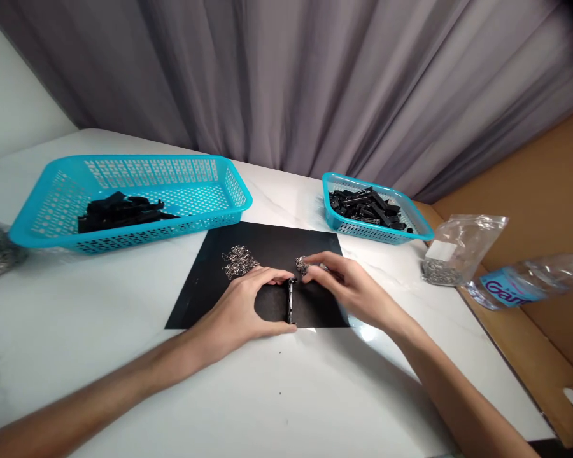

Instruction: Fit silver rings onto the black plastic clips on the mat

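My left hand (241,302) grips a narrow black plastic part (290,302) by its two ends, thumb at the near end and fingers at the far end. The part stands over the front of a black mat (272,238). My right hand (346,283) is at a small heap of thin metal pieces (300,264), with thumb and forefinger curled together in a pinch. Whatever lies between those fingertips is too small to make out. A larger heap of shiny bent metal pieces (239,261) lies on the mat beyond my left hand.
A large blue basket (210,219) holding black parts stands at the left back. Behind the mat on the right is a smaller blue basket (377,234) full of black parts. Bags of metal pieces lie at both sides, with a plastic bottle (530,280) at the right edge.
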Tool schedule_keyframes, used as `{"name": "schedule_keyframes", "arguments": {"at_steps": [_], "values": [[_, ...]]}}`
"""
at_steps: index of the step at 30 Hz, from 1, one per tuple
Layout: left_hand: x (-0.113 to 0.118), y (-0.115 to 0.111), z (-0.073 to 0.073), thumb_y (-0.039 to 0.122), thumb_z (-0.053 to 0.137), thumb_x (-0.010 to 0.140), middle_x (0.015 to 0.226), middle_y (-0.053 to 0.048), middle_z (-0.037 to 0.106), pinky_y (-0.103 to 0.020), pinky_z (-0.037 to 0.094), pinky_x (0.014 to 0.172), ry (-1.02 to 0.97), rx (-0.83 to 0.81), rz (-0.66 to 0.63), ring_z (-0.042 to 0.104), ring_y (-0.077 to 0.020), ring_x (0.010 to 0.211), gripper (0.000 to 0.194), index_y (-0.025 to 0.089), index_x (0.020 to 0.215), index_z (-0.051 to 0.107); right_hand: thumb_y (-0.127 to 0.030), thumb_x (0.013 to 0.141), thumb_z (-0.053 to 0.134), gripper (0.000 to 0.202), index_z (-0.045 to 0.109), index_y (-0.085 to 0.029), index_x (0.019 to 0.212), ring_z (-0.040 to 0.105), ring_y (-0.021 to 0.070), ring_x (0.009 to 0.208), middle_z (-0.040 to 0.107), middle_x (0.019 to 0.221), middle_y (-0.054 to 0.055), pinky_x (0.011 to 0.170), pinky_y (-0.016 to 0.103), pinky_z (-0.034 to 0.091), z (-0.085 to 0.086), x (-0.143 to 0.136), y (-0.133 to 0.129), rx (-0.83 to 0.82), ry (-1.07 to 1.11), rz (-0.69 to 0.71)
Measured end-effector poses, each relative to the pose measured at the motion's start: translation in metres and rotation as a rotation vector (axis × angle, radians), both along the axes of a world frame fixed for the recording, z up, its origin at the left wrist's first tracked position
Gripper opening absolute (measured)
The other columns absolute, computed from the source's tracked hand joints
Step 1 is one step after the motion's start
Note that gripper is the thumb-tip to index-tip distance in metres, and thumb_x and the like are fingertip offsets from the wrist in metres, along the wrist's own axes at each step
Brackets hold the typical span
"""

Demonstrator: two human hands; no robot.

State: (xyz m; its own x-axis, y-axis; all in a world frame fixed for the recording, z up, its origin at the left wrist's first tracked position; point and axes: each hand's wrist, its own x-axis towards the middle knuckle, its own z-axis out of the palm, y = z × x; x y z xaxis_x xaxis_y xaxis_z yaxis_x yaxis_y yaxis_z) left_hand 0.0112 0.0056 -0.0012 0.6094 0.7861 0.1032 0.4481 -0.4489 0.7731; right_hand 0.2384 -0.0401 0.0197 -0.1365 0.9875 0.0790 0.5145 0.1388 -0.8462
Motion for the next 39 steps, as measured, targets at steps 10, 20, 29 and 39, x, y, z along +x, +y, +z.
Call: {"name": "schedule_keyframes", "arguments": {"at_steps": [10, 20, 29, 39], "values": [[-0.001, 0.000, -0.002, 0.035, 0.088, 0.065, 0.121, -0.005, 0.072, -0.045, 0.054, 0.104, -0.020, 0.001, 0.005, 0.067, -0.0287, 0.113, 0.058, 0.025, 0.118, 0.069, -0.026, 0.100, 0.062, 0.014, 0.074, -0.022, 0.105, 0.064, 0.0167, 0.073, 0.067, 0.083, 0.003, 0.066, 0.029, 0.053, -0.009, 0.000, -0.007, 0.351, -0.348, 0.025], [0.000, -0.001, 0.000, 0.035, 0.088, 0.065, 0.122, -0.005, 0.071, -0.045, 0.054, 0.104, 0.002, -0.008, -0.006, 0.066, -0.0290, 0.115, 0.059, 0.024, 0.119, 0.067, -0.024, 0.100, 0.063, 0.013, 0.075, -0.020, 0.101, 0.061, 0.0162, 0.074, 0.066, 0.081, 0.003, 0.066, 0.028, 0.053, -0.010, -0.003, -0.002, 0.413, -0.359, 0.070], [0.002, 0.000, 0.000, 0.031, 0.090, 0.062, 0.119, -0.005, 0.073, -0.046, 0.054, 0.103, -0.024, -0.003, -0.002, 0.067, -0.0293, 0.113, 0.060, 0.024, 0.117, 0.068, -0.019, 0.103, 0.055, 0.022, 0.076, -0.018, 0.106, 0.057, 0.0191, 0.079, 0.066, 0.075, 0.004, 0.066, 0.031, 0.049, -0.008, -0.005, 0.000, 0.454, -0.421, 0.150], [0.000, 0.001, -0.006, 0.032, 0.090, 0.062, 0.117, -0.004, 0.070, -0.043, 0.053, 0.101, -0.018, -0.003, 0.003, 0.066, -0.0276, 0.111, 0.063, 0.023, 0.120, 0.068, -0.017, 0.105, 0.048, 0.023, 0.071, -0.017, 0.103, 0.058, 0.0193, 0.077, 0.064, 0.079, 0.006, 0.062, 0.029, 0.046, -0.001, -0.014, -0.007, 0.395, -0.541, 0.113]]}}
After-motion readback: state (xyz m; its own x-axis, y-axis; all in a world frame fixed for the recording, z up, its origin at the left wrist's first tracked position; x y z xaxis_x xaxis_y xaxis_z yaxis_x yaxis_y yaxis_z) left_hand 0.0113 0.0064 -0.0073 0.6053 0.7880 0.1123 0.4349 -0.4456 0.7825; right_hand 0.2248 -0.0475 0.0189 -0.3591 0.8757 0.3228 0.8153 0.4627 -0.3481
